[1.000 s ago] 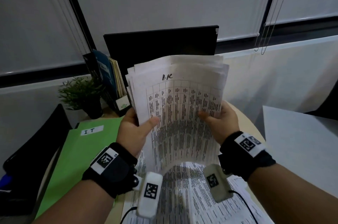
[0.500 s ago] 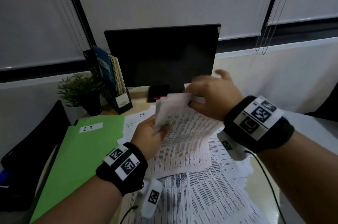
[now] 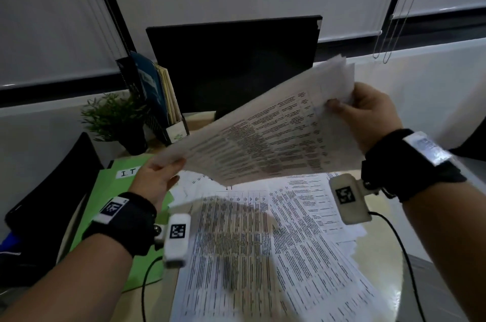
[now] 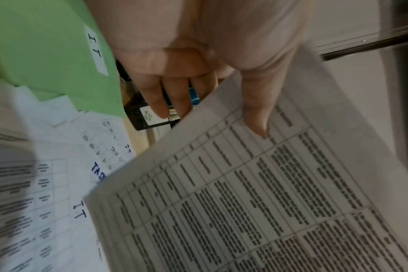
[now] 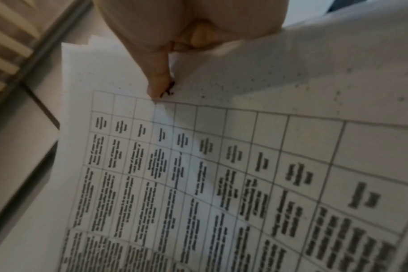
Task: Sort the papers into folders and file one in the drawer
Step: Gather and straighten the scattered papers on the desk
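I hold a sheaf of printed papers (image 3: 273, 134) stretched in the air above the desk, tilted up to the right. My left hand (image 3: 157, 177) pinches its lower left corner, thumb on the printed side (image 4: 256, 117). My right hand (image 3: 365, 111) grips the upper right end, thumb pressed on the sheet (image 5: 158, 86). Under the sheaf, more printed sheets (image 3: 263, 256) lie spread on the desk, some marked "I.T" (image 4: 79, 211). A green folder (image 3: 110, 195) labelled "I.T" lies at the left, partly under my left wrist.
A dark monitor (image 3: 234, 66) stands at the back of the round desk (image 3: 389, 292). A small potted plant (image 3: 115, 119) and a file holder with booklets (image 3: 157, 100) stand at the back left. A black chair back (image 3: 47, 184) is at the left edge.
The sheaf went from upright before me, down onto the desk, and is now lifted again, spread wide between both hands with the right end raised.
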`<state>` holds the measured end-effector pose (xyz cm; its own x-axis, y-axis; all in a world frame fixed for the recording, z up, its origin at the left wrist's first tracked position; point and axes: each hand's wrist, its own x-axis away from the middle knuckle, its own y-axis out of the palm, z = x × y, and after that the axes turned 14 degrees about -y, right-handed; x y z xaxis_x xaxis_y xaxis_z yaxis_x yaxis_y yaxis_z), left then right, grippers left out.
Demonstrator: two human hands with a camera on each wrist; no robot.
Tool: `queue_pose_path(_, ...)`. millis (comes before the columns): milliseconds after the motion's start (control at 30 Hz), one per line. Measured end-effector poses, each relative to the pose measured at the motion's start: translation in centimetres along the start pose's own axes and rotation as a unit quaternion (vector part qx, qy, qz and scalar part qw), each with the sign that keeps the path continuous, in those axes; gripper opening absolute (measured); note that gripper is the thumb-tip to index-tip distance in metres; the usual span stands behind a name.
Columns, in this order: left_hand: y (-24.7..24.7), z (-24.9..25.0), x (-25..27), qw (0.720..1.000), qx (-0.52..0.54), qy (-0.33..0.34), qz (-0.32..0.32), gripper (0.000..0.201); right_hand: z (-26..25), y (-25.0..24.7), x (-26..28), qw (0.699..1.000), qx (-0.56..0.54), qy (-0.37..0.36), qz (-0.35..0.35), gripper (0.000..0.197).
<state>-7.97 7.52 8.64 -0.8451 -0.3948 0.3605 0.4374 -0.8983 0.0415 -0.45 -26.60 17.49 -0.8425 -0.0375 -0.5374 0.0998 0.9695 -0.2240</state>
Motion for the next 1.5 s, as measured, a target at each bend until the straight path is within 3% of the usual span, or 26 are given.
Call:
queue_pose_path(100,0.7,0.2,0.0,0.997,0.068,-0.005,-0.026,0.022,1.2,0.7,1.0,0.997,-0.064,0.036,0.028,0.009)
queue_pose_path(233,1.1,0.1,1.0,0.997,0.057,0.046,-0.024,0.023,2.6,1.3,2.3,0.983,-0.177,0.051,0.023,0.012)
queue_pose_path(333,0.8,-0.2,1.4,0.996,0.063,0.065,-0.003,0.024,4.1,1.2,3.1,0.959,-0.279,0.053,0.024,0.042)
queue_pose_path(433,0.6,-2.0,1.8,0.999,-0.008,0.050,0.010,0.026,6.0,2.2,4.9,0.966,-0.244,0.088,0.014,0.038)
queue_pose_path(500,0.7,-3.8,2.2,0.996,-0.092,0.006,0.019,0.024,7.7,3.2,6.4,0.974,-0.174,0.146,-0.002,0.023)
queue_pose_path(567,1.4,-5.6,2.6,0.987,-0.150,-0.047,0.032,0.014,9.3,4.0,7.7,0.974,-0.112,0.197,-0.024,0.021)
queue_pose_path(633,2.3,-6.5,3.0,0.986,-0.146,-0.071,0.044,0.010,10.0,4.5,8.0,0.969,-0.097,0.227,-0.016,0.020)
queue_pose_path(733,2.9,-6.7,2.9,0.990,-0.114,-0.056,0.062,0.008,10.4,4.2,7.0,0.969,-0.107,0.223,0.020,0.018)
queue_pose_path(767,2.9,-6.6,2.9,0.991,-0.100,-0.051,0.070,0.010,10.5,3.8,6.6,0.969,-0.118,0.216,0.031,0.021)
queue_pose_path(867,2.6,-6.5,3.0,0.994,-0.065,-0.041,0.081,0.017,11.4,2.9,6.8,0.967,-0.138,0.214,0.027,0.072)
queue_pose_path(900,2.6,-6.4,3.2,0.994,-0.059,-0.043,0.077,0.020,11.8,2.9,7.2,0.965,-0.138,0.224,0.017,0.078)
queue_pose_path(1000,3.0,-6.5,3.6,0.991,-0.088,-0.061,0.077,0.011,12.6,3.0,8.2,0.960,-0.128,0.249,0.008,0.066)
queue_pose_path(1100,3.4,-5.7,3.9,0.993,-0.081,-0.047,0.067,0.004,12.6,2.9,7.8,0.963,-0.143,0.227,0.010,0.085)
queue_pose_path(1200,2.9,-4.5,3.8,0.996,-0.078,0.002,0.045,0.008,11.9,2.4,6.4,0.962,-0.202,0.181,0.013,0.083)
queue_pose_path(1300,2.2,-4.6,3.2,0.993,-0.113,0.013,-0.002,0.017,12.9,2.0,7.1,0.956,-0.213,0.200,0.012,0.094)
queue_pose_path(1333,2.1,-5.3,2.9,0.991,-0.130,-0.013,-0.010,0.024,13.5,2.1,7.9,0.954,-0.195,0.226,-0.008,0.088)
queue_pose_path(1400,2.3,-6.9,2.7,0.982,-0.173,-0.074,0.005,0.025,14.2,2.7,9.6,0.948,-0.127,0.285,-0.066,0.056)
queue_pose_path(1500,3.2,-8.0,2.7,0.971,-0.225,-0.075,0.042,0.010,15.1,3.6,10.3,0.942,0.025,0.324,-0.083,0.028)
